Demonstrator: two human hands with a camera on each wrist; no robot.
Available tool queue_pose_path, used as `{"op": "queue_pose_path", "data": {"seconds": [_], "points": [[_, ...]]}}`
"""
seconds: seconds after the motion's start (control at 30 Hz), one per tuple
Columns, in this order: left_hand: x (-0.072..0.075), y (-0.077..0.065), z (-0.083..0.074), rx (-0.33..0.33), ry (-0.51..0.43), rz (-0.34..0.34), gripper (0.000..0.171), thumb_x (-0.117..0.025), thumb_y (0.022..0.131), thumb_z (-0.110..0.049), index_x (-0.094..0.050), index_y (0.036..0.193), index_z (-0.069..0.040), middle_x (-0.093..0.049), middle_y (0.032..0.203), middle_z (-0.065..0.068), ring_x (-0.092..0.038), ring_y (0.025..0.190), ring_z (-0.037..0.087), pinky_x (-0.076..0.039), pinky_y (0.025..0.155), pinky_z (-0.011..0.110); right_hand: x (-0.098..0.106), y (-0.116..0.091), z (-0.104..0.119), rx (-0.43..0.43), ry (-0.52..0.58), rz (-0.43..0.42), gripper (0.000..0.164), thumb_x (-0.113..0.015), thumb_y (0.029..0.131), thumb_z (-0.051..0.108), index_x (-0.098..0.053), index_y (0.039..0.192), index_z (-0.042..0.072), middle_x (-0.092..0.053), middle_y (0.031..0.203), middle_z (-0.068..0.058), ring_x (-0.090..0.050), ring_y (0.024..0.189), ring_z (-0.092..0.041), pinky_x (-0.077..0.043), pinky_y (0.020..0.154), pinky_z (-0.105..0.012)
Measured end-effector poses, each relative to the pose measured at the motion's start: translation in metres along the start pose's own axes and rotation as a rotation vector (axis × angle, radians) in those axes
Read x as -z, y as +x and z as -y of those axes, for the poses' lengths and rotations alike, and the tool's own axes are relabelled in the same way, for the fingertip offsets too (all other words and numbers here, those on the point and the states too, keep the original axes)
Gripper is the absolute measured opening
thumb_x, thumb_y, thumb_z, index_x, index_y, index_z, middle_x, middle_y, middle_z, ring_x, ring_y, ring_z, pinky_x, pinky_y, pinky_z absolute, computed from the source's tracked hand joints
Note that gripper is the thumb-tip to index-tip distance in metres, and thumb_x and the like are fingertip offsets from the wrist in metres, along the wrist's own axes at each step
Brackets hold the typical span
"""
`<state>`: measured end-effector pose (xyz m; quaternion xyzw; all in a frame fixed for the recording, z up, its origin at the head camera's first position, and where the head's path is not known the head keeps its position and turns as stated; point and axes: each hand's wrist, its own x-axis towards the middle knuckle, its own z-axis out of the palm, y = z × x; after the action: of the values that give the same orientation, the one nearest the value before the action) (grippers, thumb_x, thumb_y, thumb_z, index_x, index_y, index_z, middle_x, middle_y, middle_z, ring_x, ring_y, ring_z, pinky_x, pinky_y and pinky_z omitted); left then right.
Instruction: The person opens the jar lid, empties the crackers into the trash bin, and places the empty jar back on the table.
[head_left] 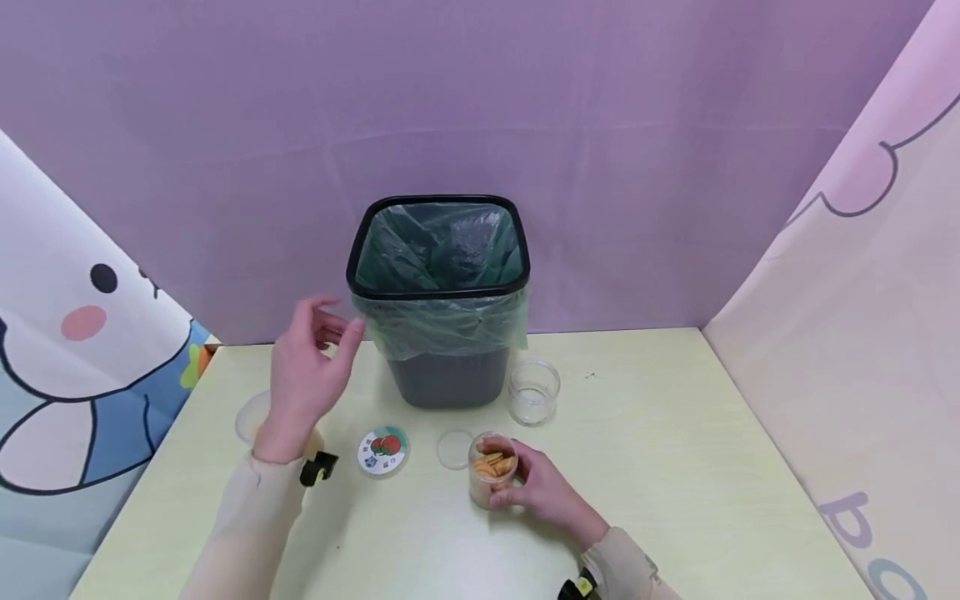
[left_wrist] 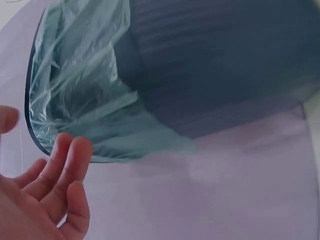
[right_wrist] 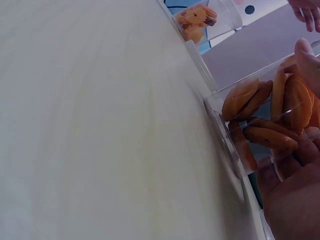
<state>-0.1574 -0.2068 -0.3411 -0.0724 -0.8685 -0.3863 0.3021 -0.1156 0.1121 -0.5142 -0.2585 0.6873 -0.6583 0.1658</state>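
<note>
My right hand [head_left: 543, 487] grips a clear plastic jar [head_left: 478, 490] from its right side, thumb in front and fingers behind. Brown cookies [right_wrist: 270, 135] fill much of this jar, seen through its wall in the right wrist view; its top has no lid on it. My left hand [head_left: 309, 367] is raised beside the left of the trash bin [head_left: 450, 383], fingers loosely bent and holding nothing. In the left wrist view its fingertips overlap the green bin liner [left_wrist: 85, 95]. A round lid with a red fruit picture [head_left: 382, 451] lies left of the jar.
A clear lidless jar [head_left: 534, 387] stands right of the bin. Between the printed lid and the held jar lies a thin clear disc [head_left: 453, 450]. Another clear container [head_left: 252, 417], partly hidden by my left forearm, holds cookies [right_wrist: 196, 17]. Purple cloth [head_left: 637, 167] hangs behind.
</note>
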Motion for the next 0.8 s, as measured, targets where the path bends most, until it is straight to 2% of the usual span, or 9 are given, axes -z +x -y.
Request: {"op": "queue_pose_path", "data": {"seconds": [0.1,0.2,0.3,0.47,0.57,0.8], "points": [[-0.001,0.013,-0.003,-0.014,0.062,0.000,0.057,-0.059,0.098,-0.045,-0.047,0.140,-0.008,-0.070,0.094,0.008,-0.067,0.077,0.024,-0.050,0.069,0.036,0.001,0.000,-0.001,0.004,-0.007,0.000,0.067,-0.081,0.079,0.003,-0.052,0.140,0.001,-0.054,0.142,-0.015,-0.043,0.135,-0.035,-0.033,0.107,-0.021],[-0.003,0.026,-0.007,-0.030,0.161,0.039,0.064,-0.052,0.098,-0.054,-0.044,0.145,-0.011,-0.069,0.093,0.007,-0.066,0.074,0.024,-0.047,0.061,0.043,0.002,0.000,-0.001,0.006,-0.005,0.001,0.068,-0.081,0.078,0.003,-0.052,0.140,0.001,-0.054,0.142,-0.015,-0.043,0.135,-0.036,-0.034,0.107,-0.021],[-0.003,0.039,-0.014,-0.011,0.275,0.113,0.070,-0.043,0.098,-0.063,-0.042,0.149,-0.014,-0.068,0.087,0.005,-0.063,0.067,0.025,-0.043,0.054,0.043,0.002,0.000,-0.001,0.002,-0.001,0.001,0.068,-0.081,0.078,0.003,-0.052,0.140,0.003,-0.054,0.142,-0.014,-0.044,0.134,-0.035,-0.034,0.107,-0.021],[-0.001,0.057,-0.025,0.073,0.404,0.276,0.084,-0.028,0.094,-0.075,-0.034,0.155,-0.018,-0.056,0.065,0.007,-0.052,0.054,0.028,-0.038,0.048,0.042,0.002,-0.001,-0.002,0.001,-0.001,0.002,0.069,-0.082,0.079,0.004,-0.052,0.141,0.004,-0.055,0.141,-0.014,-0.047,0.131,-0.031,-0.036,0.105,-0.022],[0.000,0.064,-0.030,0.109,0.429,0.347,0.091,-0.022,0.091,-0.081,-0.028,0.158,-0.019,-0.051,0.060,0.010,-0.050,0.053,0.030,-0.039,0.049,0.044,0.002,-0.001,-0.003,0.001,-0.007,-0.002,0.069,-0.081,0.079,0.003,-0.052,0.141,0.004,-0.055,0.141,-0.014,-0.048,0.131,-0.029,-0.036,0.105,-0.022],[0.004,0.069,-0.034,0.186,0.413,0.420,0.093,-0.017,0.089,-0.082,-0.015,0.161,-0.023,-0.053,0.063,0.012,-0.054,0.059,0.031,-0.043,0.056,0.045,0.001,0.000,-0.001,0.002,-0.004,0.001,0.068,-0.082,0.079,0.004,-0.053,0.140,0.004,-0.053,0.143,-0.014,-0.046,0.133,-0.028,-0.035,0.107,-0.022]]}}
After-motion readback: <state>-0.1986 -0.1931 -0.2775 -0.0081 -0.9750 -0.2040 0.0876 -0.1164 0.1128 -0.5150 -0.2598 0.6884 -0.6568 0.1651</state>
